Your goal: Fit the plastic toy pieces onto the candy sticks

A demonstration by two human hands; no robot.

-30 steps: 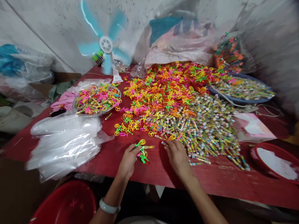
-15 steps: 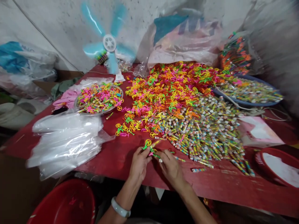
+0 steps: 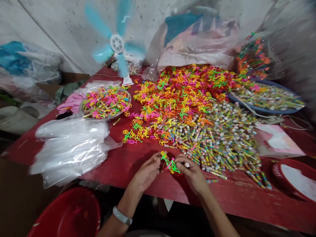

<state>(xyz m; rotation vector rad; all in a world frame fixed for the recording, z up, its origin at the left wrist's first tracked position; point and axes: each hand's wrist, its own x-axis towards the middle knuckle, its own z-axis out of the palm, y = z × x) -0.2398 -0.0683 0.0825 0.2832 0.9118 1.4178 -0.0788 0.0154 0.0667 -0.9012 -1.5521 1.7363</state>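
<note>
Close to the front edge of the red table [image 3: 138, 164], both hands meet over a small cluster of green, pink and yellow plastic pieces [image 3: 171, 164]. My left hand [image 3: 147, 171] pinches the cluster's left end between thumb and fingertips. On the other side, my right hand [image 3: 191, 172] has its fingers closed at the cluster's right end, with a small white-ended tube [image 3: 187, 165] in them. Beyond the hands lies a large heap of bright plastic pieces [image 3: 177, 95], which runs into a heap of patterned tubes [image 3: 222, 138] on the right.
Clear plastic bags [image 3: 71, 148] and a metal bowl of mixed pieces [image 3: 106, 103] are on the left. A blue fan [image 3: 117, 43] spins behind. A blue basin [image 3: 278, 111], pink box [image 3: 278, 140] and red basket [image 3: 277, 169] stand right; a red tub [image 3: 66, 214] is below left.
My hands have moved slightly apart, my right hand to the right. The plastic cluster now shows between them, and the white tube end has come into view in my right hand.
</note>
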